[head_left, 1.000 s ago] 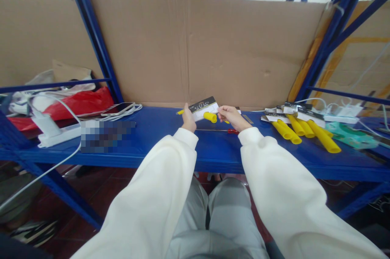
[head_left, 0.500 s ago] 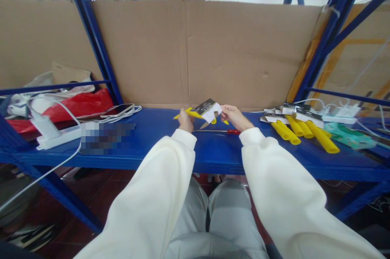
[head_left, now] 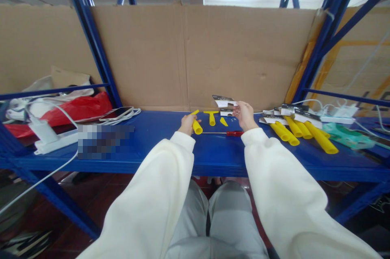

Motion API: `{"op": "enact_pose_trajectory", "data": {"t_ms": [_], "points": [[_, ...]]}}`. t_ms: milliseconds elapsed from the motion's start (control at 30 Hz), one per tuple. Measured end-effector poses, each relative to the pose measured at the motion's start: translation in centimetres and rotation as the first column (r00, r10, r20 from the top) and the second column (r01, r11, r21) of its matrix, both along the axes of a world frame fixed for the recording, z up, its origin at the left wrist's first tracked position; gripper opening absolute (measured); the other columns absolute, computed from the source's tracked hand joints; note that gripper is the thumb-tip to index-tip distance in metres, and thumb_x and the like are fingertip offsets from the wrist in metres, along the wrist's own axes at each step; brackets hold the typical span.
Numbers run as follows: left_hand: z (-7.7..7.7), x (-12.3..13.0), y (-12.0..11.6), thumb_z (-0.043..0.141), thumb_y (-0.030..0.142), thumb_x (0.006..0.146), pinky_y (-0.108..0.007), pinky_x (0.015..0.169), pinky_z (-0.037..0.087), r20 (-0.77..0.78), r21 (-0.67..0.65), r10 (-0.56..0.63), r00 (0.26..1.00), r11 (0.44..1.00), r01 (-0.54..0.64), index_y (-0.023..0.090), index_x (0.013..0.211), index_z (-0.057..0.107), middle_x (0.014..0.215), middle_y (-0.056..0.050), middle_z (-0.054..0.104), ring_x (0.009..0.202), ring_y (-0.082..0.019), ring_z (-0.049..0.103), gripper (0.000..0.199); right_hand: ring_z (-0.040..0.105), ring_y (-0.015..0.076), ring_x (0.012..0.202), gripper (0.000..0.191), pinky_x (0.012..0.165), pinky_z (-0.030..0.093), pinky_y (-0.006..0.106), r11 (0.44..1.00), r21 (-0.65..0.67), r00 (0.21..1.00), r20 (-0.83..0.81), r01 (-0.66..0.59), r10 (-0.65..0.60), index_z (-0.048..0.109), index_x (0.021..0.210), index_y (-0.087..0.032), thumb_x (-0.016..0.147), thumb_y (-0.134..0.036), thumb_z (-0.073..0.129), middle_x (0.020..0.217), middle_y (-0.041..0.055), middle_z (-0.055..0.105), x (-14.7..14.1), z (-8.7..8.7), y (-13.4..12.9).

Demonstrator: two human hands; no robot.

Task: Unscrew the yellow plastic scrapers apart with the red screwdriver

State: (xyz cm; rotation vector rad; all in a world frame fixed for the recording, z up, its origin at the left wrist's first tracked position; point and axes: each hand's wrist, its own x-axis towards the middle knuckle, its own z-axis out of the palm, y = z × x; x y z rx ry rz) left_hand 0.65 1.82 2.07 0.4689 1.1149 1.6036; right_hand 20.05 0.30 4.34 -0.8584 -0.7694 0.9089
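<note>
My left hand [head_left: 186,124] is closed around a yellow plastic T-shaped tool with a hollow round handle [head_left: 198,128], its open end turned towards me. In my right hand [head_left: 244,114] is a black-and-white printed card sleeve [head_left: 224,101], pinched by its edge. Between the hands, a second yellow T-shaped tool [head_left: 212,118] lies on the shelf beside a small yellow wedge-like piece [head_left: 223,122]. Another printed card [head_left: 226,112] lies behind them, partly under the raised one. A screwdriver [head_left: 234,133] with a red handle lies in front. Tiny pale bits [head_left: 233,119] sit near my right hand.
To the right, several yellow tools with printed cards [head_left: 292,133] are piled beside a green packet [head_left: 347,135] and a white power strip [head_left: 338,120]. At left are a phone [head_left: 117,113], another power strip [head_left: 56,141] and a red bag [head_left: 79,108]. Cardboard [head_left: 189,55] walls the back of the blue shelf [head_left: 161,137].
The card sleeve has come away from the yellow tool and moved right and up with my right hand. My left hand has tilted the tool, handle end towards me.
</note>
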Motion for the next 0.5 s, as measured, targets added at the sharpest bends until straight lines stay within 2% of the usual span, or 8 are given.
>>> {"op": "enact_pose_trajectory", "data": {"t_ms": [100,200,333,500], "points": [[-0.1,0.1,-0.2,0.061,-0.005,0.082,-0.021,0.045,0.049,-0.058,-0.028,-0.077,0.995,0.997,0.075,0.006,0.118,0.066,0.069,-0.002,0.064,0.041,-0.010,0.058,0.038,0.051,0.0075,0.043,0.017,0.041,0.045,0.016,0.999,-0.038,1.000,0.029,0.012,-0.011,0.052,0.085,-0.024,0.082,-0.015,0.065,0.055,-0.0088,0.058,0.8,-0.4,0.4],[-0.1,0.2,-0.4,0.061,-0.003,0.083,-0.021,0.044,0.047,-0.089,-0.028,-0.114,0.989,0.993,0.112,0.006,0.114,0.067,0.071,-0.004,0.067,0.040,-0.011,0.059,0.033,0.053,0.0074,0.046,0.014,0.048,0.051,0.019,0.995,-0.099,0.997,0.080,-0.014,0.022,0.055,0.081,-0.022,0.086,-0.015,0.066,0.059,-0.0057,0.060,2.1,-0.9,1.2],[0.0,0.5,-0.8,0.060,-0.002,0.085,-0.021,0.045,0.046,-0.136,-0.024,-0.167,0.976,0.986,0.165,0.007,0.116,0.067,0.076,-0.007,0.072,0.042,-0.012,0.060,0.033,0.056,0.0092,0.050,0.018,0.054,0.056,0.023,0.982,-0.187,0.981,0.188,-0.002,0.038,0.056,0.077,-0.021,0.086,-0.013,0.069,0.058,-0.0038,0.059,3.9,-1.4,2.5],[-0.1,1.1,-1.0,0.061,-0.001,0.085,-0.023,0.045,0.044,-0.151,-0.030,-0.220,0.964,0.976,0.218,0.004,0.119,0.065,0.081,-0.011,0.075,0.041,-0.012,0.060,0.034,0.055,0.0098,0.050,0.024,0.052,0.054,0.023,0.973,-0.223,0.949,0.316,0.060,0.014,0.054,0.070,-0.020,0.083,-0.009,0.070,0.055,-0.0026,0.056,4.7,-0.9,4.7]]}}
